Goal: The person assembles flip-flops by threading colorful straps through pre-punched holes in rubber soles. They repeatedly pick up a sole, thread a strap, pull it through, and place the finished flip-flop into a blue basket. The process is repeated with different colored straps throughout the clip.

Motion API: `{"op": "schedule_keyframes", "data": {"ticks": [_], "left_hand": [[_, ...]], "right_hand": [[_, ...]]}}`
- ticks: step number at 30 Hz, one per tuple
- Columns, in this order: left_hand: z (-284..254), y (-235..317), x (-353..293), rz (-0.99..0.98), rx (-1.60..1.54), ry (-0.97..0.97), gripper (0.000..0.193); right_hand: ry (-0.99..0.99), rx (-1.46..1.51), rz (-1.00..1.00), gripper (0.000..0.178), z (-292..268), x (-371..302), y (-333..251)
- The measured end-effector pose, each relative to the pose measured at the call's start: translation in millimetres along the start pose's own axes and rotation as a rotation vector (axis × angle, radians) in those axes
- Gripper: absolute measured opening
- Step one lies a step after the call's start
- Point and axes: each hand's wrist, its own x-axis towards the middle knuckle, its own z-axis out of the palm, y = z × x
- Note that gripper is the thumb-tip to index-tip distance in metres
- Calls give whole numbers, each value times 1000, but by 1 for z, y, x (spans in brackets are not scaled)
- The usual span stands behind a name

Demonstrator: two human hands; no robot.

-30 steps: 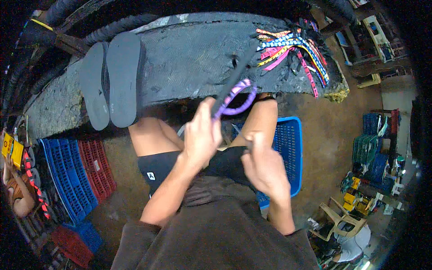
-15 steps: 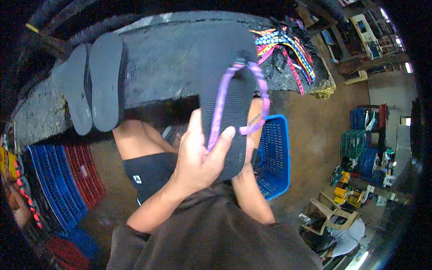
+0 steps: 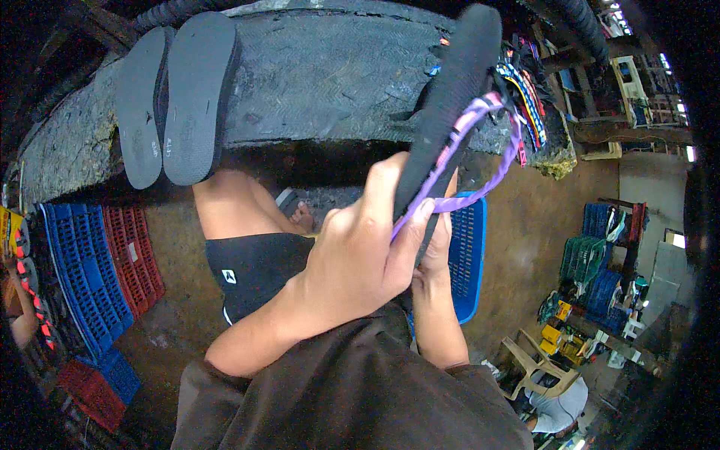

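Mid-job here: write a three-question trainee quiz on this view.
1. Multiple choice: the left hand holds a black sandal whose strap is mainly (a) green, (b) purple, (c) white.
2. True or false: the grey soles lie toward the left end of the workbench.
3. What colour is the basket just right of the right hand?

Key: 1 b; 2 true; 3 blue.
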Motion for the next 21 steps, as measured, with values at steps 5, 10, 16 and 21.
{"op": "schedule_keyframes", "data": {"ticks": [5, 10, 16, 21], "left_hand": [[7, 2, 3, 67, -107, 34, 39], [9, 4, 1, -45, -203, 2, 33], [17, 2, 1, -86, -292, 12, 29], [18, -3, 5, -118, -309, 30, 27]], "right_hand": [[-103, 467, 31, 43, 14, -5, 19], [6, 424, -29, 37, 19, -16, 37], [47, 360, -44, 31, 15, -25, 45], [43, 319, -19, 26, 19, -2, 26]]}}
